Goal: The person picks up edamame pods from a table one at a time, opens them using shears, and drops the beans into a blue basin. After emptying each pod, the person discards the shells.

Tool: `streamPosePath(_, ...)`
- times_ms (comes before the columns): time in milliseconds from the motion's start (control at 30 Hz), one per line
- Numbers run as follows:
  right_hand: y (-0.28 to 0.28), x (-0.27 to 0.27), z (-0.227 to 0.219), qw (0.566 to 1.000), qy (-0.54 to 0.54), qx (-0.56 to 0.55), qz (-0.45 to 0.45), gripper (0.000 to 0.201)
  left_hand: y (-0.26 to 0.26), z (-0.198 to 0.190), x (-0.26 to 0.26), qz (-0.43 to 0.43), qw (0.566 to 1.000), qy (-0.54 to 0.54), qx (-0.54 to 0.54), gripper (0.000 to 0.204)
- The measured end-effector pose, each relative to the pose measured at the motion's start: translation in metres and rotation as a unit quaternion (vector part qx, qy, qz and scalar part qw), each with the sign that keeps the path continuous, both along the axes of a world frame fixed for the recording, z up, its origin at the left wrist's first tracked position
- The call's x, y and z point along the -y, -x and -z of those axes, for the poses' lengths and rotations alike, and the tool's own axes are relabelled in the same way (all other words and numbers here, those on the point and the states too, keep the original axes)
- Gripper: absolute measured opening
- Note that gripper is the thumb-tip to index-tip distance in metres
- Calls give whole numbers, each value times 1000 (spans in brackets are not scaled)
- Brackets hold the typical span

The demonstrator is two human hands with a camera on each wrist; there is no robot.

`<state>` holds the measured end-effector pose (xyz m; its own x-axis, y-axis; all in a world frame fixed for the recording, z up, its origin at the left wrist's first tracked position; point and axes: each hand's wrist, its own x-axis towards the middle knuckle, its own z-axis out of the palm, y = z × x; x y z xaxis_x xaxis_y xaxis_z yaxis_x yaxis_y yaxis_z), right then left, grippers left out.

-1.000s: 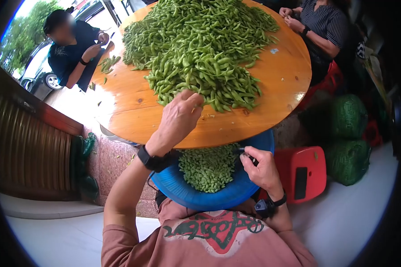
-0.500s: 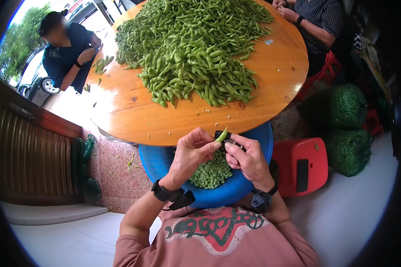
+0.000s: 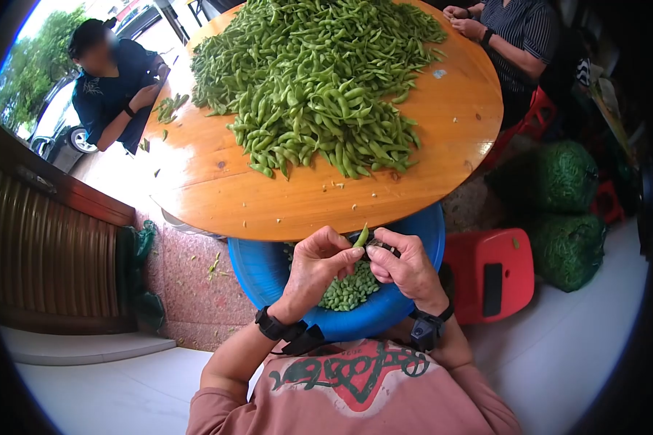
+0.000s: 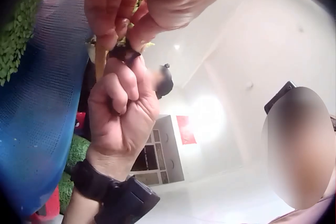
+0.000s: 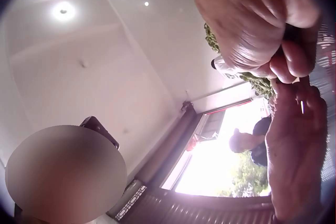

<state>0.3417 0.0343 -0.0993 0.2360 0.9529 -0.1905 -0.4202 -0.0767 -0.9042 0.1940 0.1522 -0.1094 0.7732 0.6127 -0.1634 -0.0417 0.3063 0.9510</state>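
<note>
Head view: left hand (image 3: 318,262) and right hand (image 3: 406,267) meeting above the blue tub (image 3: 421,230), both pinching one green pod (image 3: 361,236), fingers curled round it; right hand also gripping a small dark tool, hard to make out. Pod upright, over the shelled beans (image 3: 352,288) in the tub, just below the near edge of the table (image 3: 218,185). Pod heap (image 3: 319,80) farther up the table. Likely risks: beans popping past the tub rim onto the floor if squeezed off-centre; pod slipping from the pinch; tool nicking a fingertip so close by
</note>
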Motion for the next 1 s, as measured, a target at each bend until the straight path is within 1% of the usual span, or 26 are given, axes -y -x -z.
streamPosePath(33,0,0,1,1000,0,1,-1,19,1,2,2,-1,1000,0,1,14)
streamPosePath(67,-1,0,3,1000,-14,-21,-6,18,2,4,4,8,995,94,45,13)
streamPosePath(100,-2,1,4,999,-27,-42,-11,18,3,6,6,17,978,187,89,11)
streamPosePath(133,-4,1,3,999,-29,-41,-12,18,5,8,8,17,979,185,90,11)
streamPosePath(167,-6,3,0,992,-31,-117,-40,17,6,12,9,65,949,261,165,11)
streamPosePath(200,-8,4,-1,979,-32,-191,-68,16,8,14,10,112,905,334,237,11)
streamPosePath(233,-8,6,-2,977,-36,-193,-78,16,10,16,9,132,904,335,229,12)
streamPosePath(267,-8,6,-2,978,-37,-191,-80,16,10,13,7,132,905,334,231,12)
streamPosePath(333,-9,6,-5,995,-14,-82,-59,16,9,1,3,119,962,221,106,15)
streamPosePath(367,-8,6,-9,999,18,1,-43,15,5,-3,3,102,986,114,72,19)
streamPosePath(400,-6,5,-5,999,18,3,-43,15,4,0,1,102,986,113,74,19)
streamPosePath(433,-1,4,1,985,-26,167,-28,14,3,8,-3,94,995,6,24,20)
streamPosePath(467,2,2,5,943,-68,326,-12,14,1,4,-4,85,991,-99,-27,21)
streamPosePath(500,6,2,-2,941,-42,336,6,15,0,-2,-1,70,988,-133,-46,21)
streamPosePath(533,5,2,0,941,-42,337,6,15,2,-11,-2,70,988,-133,-45,21)
streamPosePath(567,4,2,5,945,-30,325,-1,15,4,-23,-6,102,955,-252,-117,19)
streamPosePath(600,3,1,7,950,-19,313,-9,16,6,-30,-9,131,902,-367,-187,18)
streamPosePath(633,2,1,7,949,-21,313,-10,16,8,-27,-10,130,902,-368,-187,18)
streamPosePath(700,1,1,8,963,32,265,-26,15,12,-14,-9,116,881,-433,-153,18)
streamPosePath(733,2,0,8,963,32,265,-26,15,12,-11,-8,116,880,-434,-153,18)
streamPosePath(800,10,-3,10,910,-43,409,47,12,12,-6,-3,85,951,-276,-107,24)
streamPosePath(833,16,-5,12,910,-43,409,47,12,12,0,-1,85,951,-277,-107,24)
streamPosePath(867,21,-7,15,890,-47,447,77,11,11,7,0,70,985,-134,-82,26)
streamPosePath(900,26,-9,18,867,-51,484,106,9,11,12,3,54,997,11,-55,29)
streamPosePath(933,31,-10,20,867,-51,484,106,9,10,14,6,54,997,11,-55,29)
streamPosePath(1000,38,-12,24,835,-65,524,155,8,7,17,13,0,993,121,4,29)
